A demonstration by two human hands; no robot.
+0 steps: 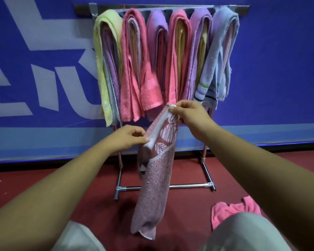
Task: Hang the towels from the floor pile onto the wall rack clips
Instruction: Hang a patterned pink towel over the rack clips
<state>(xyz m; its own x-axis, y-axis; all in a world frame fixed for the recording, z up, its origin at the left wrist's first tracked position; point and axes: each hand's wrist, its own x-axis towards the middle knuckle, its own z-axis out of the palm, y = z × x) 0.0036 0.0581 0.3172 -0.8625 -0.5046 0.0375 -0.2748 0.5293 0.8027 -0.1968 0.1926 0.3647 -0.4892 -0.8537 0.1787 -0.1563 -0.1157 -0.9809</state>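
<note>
Your left hand (129, 138) and right hand (188, 115) each pinch the top hem of the mauve leaf-patterned towel (156, 178), which hangs before the crowded rack (163, 9); the next move probably calls for lifting it to a clip, while a pink towel (232, 211) lies on the floor, near right.

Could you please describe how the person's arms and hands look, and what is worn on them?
The left arm and the right arm are bare along all that shows; no sleeve is in view. The left hand and the right hand wear no gloves, and no watch, bracelet or ring is visible. Pale grey trousers cover the knees.
</note>
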